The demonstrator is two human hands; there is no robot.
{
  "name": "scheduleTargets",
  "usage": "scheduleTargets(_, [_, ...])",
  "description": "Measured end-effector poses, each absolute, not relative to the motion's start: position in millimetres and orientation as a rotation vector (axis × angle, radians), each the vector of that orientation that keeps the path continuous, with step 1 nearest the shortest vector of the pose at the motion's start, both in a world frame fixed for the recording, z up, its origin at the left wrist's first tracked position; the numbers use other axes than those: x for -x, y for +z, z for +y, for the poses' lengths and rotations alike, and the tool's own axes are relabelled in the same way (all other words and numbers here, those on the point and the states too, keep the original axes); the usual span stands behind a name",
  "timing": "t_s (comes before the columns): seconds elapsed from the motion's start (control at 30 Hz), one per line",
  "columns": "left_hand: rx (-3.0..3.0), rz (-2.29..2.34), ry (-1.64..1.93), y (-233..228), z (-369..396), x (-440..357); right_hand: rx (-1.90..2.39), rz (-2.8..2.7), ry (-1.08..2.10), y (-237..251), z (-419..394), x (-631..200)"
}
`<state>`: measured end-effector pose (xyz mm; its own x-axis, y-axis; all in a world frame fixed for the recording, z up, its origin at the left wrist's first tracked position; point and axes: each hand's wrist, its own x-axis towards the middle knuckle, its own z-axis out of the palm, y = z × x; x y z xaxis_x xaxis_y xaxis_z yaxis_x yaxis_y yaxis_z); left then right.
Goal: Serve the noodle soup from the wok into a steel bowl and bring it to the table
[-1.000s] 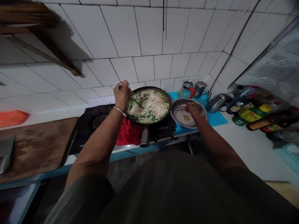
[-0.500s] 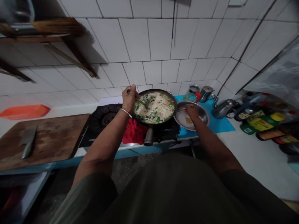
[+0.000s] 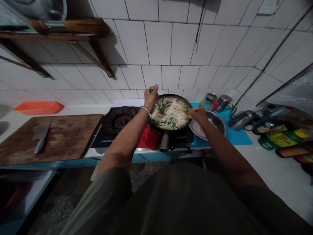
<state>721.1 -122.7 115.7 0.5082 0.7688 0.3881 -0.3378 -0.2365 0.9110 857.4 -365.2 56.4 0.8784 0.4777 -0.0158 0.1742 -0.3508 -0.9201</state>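
My left hand (image 3: 151, 98) is closed around a long-handled metal cooking utensil (image 3: 160, 106). Its lower end dips into pale noodles with green leaves (image 3: 174, 112), so its head is hidden. The noodles fill a dark frying pan (image 3: 181, 96) on the right side of the stove, its thick handle (image 3: 164, 142) pointing toward me. My right hand (image 3: 198, 115) is closed at the pan's right rim; something thin seems to be in the fingers, too small to make out. Partly under that wrist lies a steel basin (image 3: 221, 125) with a little pale food in it.
A red cloth (image 3: 149, 137) lies left of the pan handle, near an unused burner (image 3: 121, 120). Farther left, a cleaver (image 3: 42, 137) rests on a wooden board (image 3: 70, 138), below an orange basket (image 3: 39, 107). Steel kettles (image 3: 243, 120), a glass jar (image 3: 209, 100) and several bottles (image 3: 283, 138) stand right.
My right hand has moved from over the basin leftward to the pan's right rim. The left hand still grips the utensil in the noodles. The whole view has shifted slightly.
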Motion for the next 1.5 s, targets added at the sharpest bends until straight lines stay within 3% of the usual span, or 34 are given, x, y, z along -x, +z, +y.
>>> scheduleTargets(0.43, [-0.94,0.424,1.123,99.7,-130.1,-716.2,1.703,-0.244,0.52,60.2,-325.2,-827.1])
scheduleTargets(0.83, [-0.859,0.536,1.211,98.9,-124.9,-701.2,1.717,-0.703,0.63,130.4,-373.1,-853.7])
scheduleTargets(1.0, [-0.933,0.541,1.213,97.2,-129.7,-702.1,1.865,-0.782,0.819,126.1,-362.4,-875.8])
scheduleTargets(1.27, [-1.215,0.323,1.042,100.4,-137.4,-688.6,2.047,-0.694,0.631,91.8,-299.1,-899.2])
scheduleTargets(1.5, [-1.092,0.202,0.991,99.5,-148.2,-685.1,1.94,-0.566,0.41,83.5,-314.4,-893.9])
